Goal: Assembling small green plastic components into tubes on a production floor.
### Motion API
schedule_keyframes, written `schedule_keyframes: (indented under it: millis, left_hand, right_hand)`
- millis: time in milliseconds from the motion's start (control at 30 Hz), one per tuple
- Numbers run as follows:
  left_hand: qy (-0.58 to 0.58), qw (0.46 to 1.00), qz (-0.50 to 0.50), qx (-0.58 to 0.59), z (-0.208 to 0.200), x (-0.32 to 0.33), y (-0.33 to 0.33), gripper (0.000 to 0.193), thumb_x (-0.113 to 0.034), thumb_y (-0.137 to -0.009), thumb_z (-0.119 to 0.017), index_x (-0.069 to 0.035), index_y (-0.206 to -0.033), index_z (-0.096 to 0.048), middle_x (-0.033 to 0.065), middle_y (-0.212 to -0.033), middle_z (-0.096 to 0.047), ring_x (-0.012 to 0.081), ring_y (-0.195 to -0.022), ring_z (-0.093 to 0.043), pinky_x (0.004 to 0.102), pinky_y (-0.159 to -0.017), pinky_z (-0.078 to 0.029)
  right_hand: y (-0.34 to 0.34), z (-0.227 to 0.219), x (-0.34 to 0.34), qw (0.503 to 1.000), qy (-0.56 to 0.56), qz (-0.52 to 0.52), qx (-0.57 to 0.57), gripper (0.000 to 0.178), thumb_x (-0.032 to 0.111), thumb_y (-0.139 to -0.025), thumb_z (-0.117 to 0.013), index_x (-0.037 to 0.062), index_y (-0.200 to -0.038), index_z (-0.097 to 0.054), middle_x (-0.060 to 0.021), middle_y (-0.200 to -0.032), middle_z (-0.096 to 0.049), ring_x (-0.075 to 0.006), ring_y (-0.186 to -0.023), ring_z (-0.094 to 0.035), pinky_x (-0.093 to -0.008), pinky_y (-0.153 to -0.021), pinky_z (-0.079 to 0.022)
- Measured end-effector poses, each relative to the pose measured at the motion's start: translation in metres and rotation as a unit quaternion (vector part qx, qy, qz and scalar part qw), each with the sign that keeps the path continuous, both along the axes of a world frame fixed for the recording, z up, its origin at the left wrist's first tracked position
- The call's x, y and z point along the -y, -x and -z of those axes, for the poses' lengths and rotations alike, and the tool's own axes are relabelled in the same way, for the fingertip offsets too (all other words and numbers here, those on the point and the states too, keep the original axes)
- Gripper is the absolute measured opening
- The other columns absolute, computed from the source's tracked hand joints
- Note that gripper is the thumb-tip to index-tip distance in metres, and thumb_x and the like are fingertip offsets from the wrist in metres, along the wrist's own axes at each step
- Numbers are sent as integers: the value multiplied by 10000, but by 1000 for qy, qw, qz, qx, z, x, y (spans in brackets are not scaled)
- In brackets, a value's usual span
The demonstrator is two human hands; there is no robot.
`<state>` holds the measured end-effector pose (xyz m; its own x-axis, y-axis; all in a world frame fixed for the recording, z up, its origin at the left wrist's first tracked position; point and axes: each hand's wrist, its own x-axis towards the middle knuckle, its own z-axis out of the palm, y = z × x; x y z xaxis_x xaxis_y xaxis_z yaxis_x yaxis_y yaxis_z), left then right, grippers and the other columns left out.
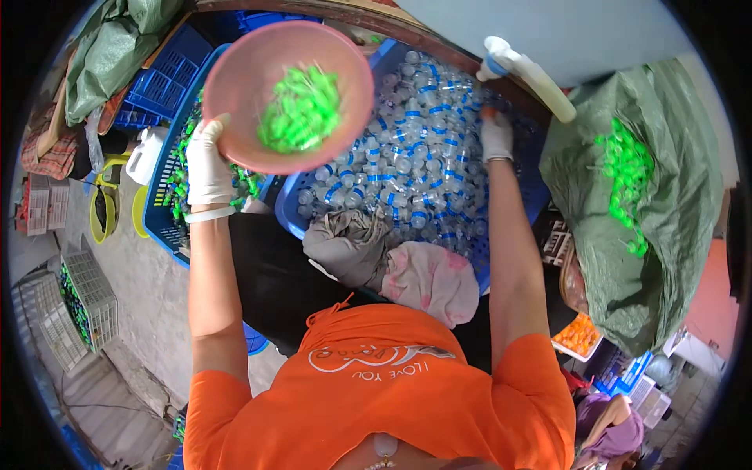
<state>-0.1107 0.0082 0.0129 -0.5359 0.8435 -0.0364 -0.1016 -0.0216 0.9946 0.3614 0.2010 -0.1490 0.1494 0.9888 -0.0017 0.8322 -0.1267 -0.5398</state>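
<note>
My left hand (210, 166), in a white glove, grips the rim of a pink plastic bowl (235, 78). Bright green small plastic pieces (300, 110) with thin pale stems lie heaped in the bowl, which is tilted toward me. My right hand (497, 135), gloved too with bare fingertips, reaches to the far right side of a blue basket (294, 205). Filling that basket are many small clear bottles or capsules (419, 141) with blue bands. The right fingers are in shadow, so their grip does not show.
Grey and pink-patterned cloths (432, 280) lie over the basket's near edge. To the left a second blue basket (163, 215) holds green and blue pieces. A green sack (666, 204) with green pieces on it is on the right. A white-and-blue bottle-like object (529, 74) stands beyond the basket.
</note>
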Motion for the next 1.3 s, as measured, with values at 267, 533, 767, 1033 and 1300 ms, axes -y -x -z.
schedule_keyframes:
  millis: [267, 533, 767, 1033, 1300]
  left_hand:
    - [-17, 968, -114, 222, 24, 3, 50, 281, -139, -891, -561, -21, -1145, -545, 102, -1123, -616, 214, -941, -613, 333, -755, -517]
    - [-23, 966, -111, 234, 9, -8, 21, 220, -173, -910, -531, -40, -1081, -565, 77, -1053, -631, 171, -874, -605, 277, -604, -462]
    - [-58, 961, -76, 258, 11, -1, 26, 231, -115, -894, -559, -52, -1116, -540, 60, -1054, -633, 151, -836, -613, 250, -591, -480]
    - [-51, 964, -74, 251, 18, -3, 30, 255, -183, -928, -518, -34, -1134, -543, 105, -1130, -604, 199, -925, -598, 291, -652, -488]
    - [-41, 953, -141, 266, 3, 3, 13, 309, -181, -911, -555, -26, -1177, -533, 123, -1213, -597, 227, -1081, -583, 375, -904, -485]
  right_hand:
    - [-9, 50, -23, 999, 13, 38, 6, 577, 495, -871, -556, 54, -1243, -574, -183, -1206, -612, -339, -1125, -572, -415, -953, -430]
    - [102, 45, 63, 816, 208, -146, -519, 370, 186, -875, -645, 65, -1217, -572, 27, -1061, -596, -102, -944, -560, -269, -816, -455]
    - [136, -60, 139, 901, 109, -365, -209, 406, 235, -876, -658, 22, -1207, -560, -153, -1166, -580, -268, -1061, -558, -345, -918, -428]
    - [11, -6, -20, 1000, -6, 3, -10, 427, 403, -884, -550, 21, -1055, -637, -175, -1036, -661, -334, -995, -609, -412, -853, -454]
    - [-11, 62, -49, 987, 146, -50, 32, 708, 533, -914, -482, 45, -1418, -393, -161, -1427, -434, -303, -1327, -394, -364, -1062, -321]
